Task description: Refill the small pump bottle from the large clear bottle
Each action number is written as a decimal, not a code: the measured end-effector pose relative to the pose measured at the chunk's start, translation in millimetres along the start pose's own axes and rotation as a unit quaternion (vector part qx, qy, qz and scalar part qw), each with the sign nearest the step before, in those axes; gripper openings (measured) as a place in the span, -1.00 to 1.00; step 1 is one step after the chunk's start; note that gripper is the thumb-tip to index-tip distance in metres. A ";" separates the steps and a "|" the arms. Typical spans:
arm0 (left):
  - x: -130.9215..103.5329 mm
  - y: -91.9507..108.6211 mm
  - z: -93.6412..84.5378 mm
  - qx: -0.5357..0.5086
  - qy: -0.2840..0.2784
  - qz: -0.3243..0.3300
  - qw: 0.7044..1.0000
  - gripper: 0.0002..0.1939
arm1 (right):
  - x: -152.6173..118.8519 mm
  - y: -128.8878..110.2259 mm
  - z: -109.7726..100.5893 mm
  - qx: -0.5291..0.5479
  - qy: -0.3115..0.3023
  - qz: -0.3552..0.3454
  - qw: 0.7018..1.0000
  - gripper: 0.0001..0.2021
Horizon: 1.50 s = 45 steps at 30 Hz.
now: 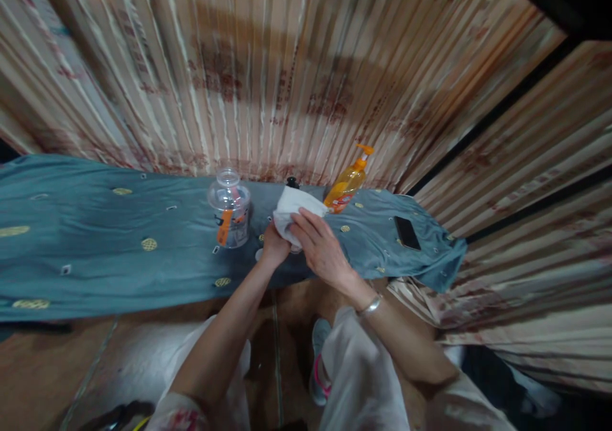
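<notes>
A folded white cloth or wipe (294,203) is held between my two hands over the covered bench. My left hand (276,246) grips its lower left side, with the fingers mostly hidden underneath. From the right, my right hand (321,245) presses its fingers onto the top of the cloth. Something pale and round shows in part below the hands, too covered to name. Just behind the cloth a small black top (292,182) sticks up. To the left stands a clear plastic jar (232,211) with an orange label. A pump bottle of orange-yellow liquid (347,187) is at the right.
A black phone (407,233) lies farther right on the blue-green patterned cover (182,227). Pleated curtains (248,87) hang close behind the bench and along the right side. My legs and the tiled floor (265,367) are below the front edge.
</notes>
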<state>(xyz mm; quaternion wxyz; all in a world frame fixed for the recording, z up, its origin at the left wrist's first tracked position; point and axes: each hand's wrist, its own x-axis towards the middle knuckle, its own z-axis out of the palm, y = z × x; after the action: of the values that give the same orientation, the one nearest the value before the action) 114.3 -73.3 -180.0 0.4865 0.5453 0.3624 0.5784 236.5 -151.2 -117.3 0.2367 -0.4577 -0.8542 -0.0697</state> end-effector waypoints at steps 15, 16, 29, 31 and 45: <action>-5.2 14.6 6.7 -0.076 -0.044 -0.066 0.994 -0.48 | 45.6 51.2 -4.8 0.463 0.155 0.205 0.848 -0.29; -5.4 15.1 6.5 -0.076 -0.045 -0.069 0.994 -0.49 | 52.1 56.4 -4.7 0.487 0.141 0.210 0.836 -0.29; -1.8 15.8 -3.0 -0.081 -0.020 -0.081 0.993 -0.49 | 61.6 83.2 35.0 0.638 0.050 0.346 0.686 -0.68; -1.1 15.5 -3.8 -0.086 -0.007 -0.084 0.993 -0.50 | 49.3 80.4 42.9 0.638 0.061 0.351 0.683 -0.68; 4.9 22.8 -7.9 -0.128 0.061 -0.087 0.986 -0.46 | -14.9 58.9 86.7 0.679 0.087 0.501 0.529 -0.87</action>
<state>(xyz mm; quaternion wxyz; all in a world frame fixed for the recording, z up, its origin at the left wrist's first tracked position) 103.0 -73.8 -158.1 0.5780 0.4081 0.3606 0.6078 262.0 -99.6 -206.2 0.5453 -0.5034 -0.2494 0.6222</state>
